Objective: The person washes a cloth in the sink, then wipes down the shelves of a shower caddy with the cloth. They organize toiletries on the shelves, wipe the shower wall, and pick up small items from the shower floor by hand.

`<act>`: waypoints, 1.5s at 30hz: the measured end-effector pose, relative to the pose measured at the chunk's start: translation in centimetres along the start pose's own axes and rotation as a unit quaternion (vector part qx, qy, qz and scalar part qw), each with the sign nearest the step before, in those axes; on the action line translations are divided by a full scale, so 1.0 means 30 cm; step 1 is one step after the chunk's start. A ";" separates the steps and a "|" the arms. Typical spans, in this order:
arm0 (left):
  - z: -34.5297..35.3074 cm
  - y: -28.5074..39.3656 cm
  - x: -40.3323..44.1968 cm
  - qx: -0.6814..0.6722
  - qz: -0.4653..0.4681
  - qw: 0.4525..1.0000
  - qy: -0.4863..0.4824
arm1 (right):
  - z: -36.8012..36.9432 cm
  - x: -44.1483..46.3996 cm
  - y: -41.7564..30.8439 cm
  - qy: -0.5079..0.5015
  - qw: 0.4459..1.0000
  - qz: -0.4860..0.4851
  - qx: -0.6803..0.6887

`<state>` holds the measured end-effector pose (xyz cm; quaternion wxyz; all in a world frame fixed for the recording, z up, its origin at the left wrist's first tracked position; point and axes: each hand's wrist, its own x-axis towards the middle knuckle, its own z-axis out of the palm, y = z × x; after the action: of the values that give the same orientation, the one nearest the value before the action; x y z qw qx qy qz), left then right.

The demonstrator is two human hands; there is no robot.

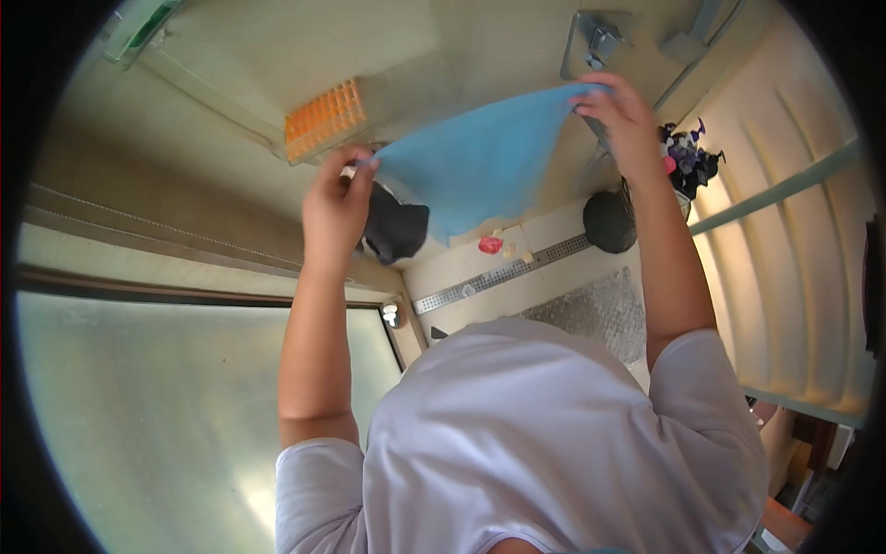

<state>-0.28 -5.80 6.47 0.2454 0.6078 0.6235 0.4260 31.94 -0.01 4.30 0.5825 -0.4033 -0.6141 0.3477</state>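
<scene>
A light blue cloth (475, 162) hangs stretched in the air between my two hands, somewhat blurred. My left hand (337, 198) pinches its left upper corner. Higher up, my right hand (620, 120) grips the other upper corner between thumb and fingers. The lower edge of the cloth droops above the floor. Just beyond my left hand hangs a dark grey cloth-like item (397, 226), partly covered by the hand and the blue cloth.
An orange-and-white rack-like item (325, 120) is on the wall at left. A metal shower valve (600, 44) sits at the top. Purple flowers (688, 157) stand right, near a dark round bin (609, 222). A drain strip (503, 272) and red scrap (490, 245) lie below.
</scene>
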 end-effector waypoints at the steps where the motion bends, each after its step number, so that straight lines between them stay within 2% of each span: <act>1: -0.038 0.010 -0.038 -0.060 0.078 0.995 0.018 | 0.002 -0.051 -0.060 0.067 0.987 -0.040 0.138; 2: -0.072 0.022 -0.071 -0.121 0.159 0.979 0.036 | -0.004 -0.106 -0.110 0.132 0.950 -0.081 0.273; 3: -0.097 0.057 -0.090 -0.125 0.269 0.955 0.022 | -0.012 -0.157 -0.058 0.205 0.905 0.009 0.374; 4: -0.115 0.090 -0.109 -0.126 0.372 0.919 0.007 | -0.004 -0.215 0.030 0.271 0.837 0.103 0.465; 5: -0.125 0.106 -0.140 -0.119 0.362 0.924 -0.037 | 0.021 -0.276 0.068 0.121 0.814 0.250 0.509; 7: -0.118 0.100 -0.174 -0.118 0.341 0.924 -0.127 | 0.037 -0.295 0.117 -0.022 0.774 0.393 0.496; 9: -0.107 0.075 -0.197 -0.088 0.301 0.932 -0.180 | 0.012 -0.238 0.186 0.005 0.804 0.411 0.429; 12: -0.076 -0.014 -0.236 -0.088 0.269 0.932 -0.226 | -0.013 -0.124 0.259 0.047 0.845 0.416 0.331; 15: -0.055 -0.057 -0.282 -0.070 0.246 0.933 -0.254 | 0.056 -0.042 0.101 0.016 0.819 0.380 0.428; 18: -0.056 -0.059 -0.308 -0.080 0.233 0.934 -0.259 | 0.123 0.006 -0.037 0.037 0.847 0.301 0.436; 21: -0.059 -0.079 -0.316 -0.149 0.211 0.925 -0.280 | 0.141 0.066 -0.088 -0.056 0.849 0.278 0.445; 23: -0.049 -0.115 -0.317 -0.224 0.189 0.904 -0.312 | 0.163 0.088 -0.107 -0.100 0.865 0.294 0.394; 25: 0.012 -0.235 -0.284 -0.300 0.097 0.886 -0.339 | 0.181 0.102 -0.152 -0.119 0.869 0.295 0.380; 26: 0.046 -0.295 -0.262 -0.338 0.051 0.872 -0.350 | 0.189 0.091 -0.197 -0.117 0.867 0.288 0.391; 28: 0.136 -0.328 -0.227 -0.404 -0.142 0.825 -0.369 | 0.206 0.065 -0.247 -0.097 0.870 0.274 0.398; 29: 0.183 -0.324 -0.203 -0.436 -0.171 0.796 -0.383 | 0.210 0.051 -0.261 -0.079 0.875 0.269 0.395; 32: 0.283 -0.257 -0.139 -0.549 -0.248 0.706 -0.372 | 0.181 0.001 -0.238 -0.061 0.878 0.258 0.398; 34: 0.284 -0.170 -0.104 -0.647 -0.291 0.644 -0.287 | 0.133 -0.034 -0.172 -0.081 0.871 0.268 0.403; 35: 0.322 -0.242 -0.066 -0.696 -0.187 0.613 -0.324 | 0.100 -0.055 -0.132 -0.101 0.865 0.282 0.403; 36: 0.308 -0.237 -0.047 -0.681 -0.167 0.626 -0.341 | 0.079 -0.073 -0.115 -0.119 0.857 0.295 0.404; 38: 0.259 -0.194 -0.022 -0.647 -0.128 0.652 -0.374 | 0.069 -0.107 -0.129 -0.093 0.870 0.305 0.377; 39: 0.243 -0.166 -0.019 -0.664 -0.151 0.629 -0.374 | 0.069 -0.117 -0.135 -0.079 0.875 0.310 0.364; 42: 0.258 -0.168 -0.005 -0.539 -0.212 0.712 -0.397 | 0.062 -0.080 -0.149 -0.023 0.885 0.334 0.324; 45: 0.343 -0.280 -0.016 -0.431 -0.246 0.739 -0.456 | 0.038 0.039 -0.169 -0.006 0.898 0.351 0.267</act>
<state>3.65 -3.02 -5.91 0.8325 0.3840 0.3145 0.2462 30.37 -1.10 9.28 0.5044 -0.4202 -0.3205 0.6829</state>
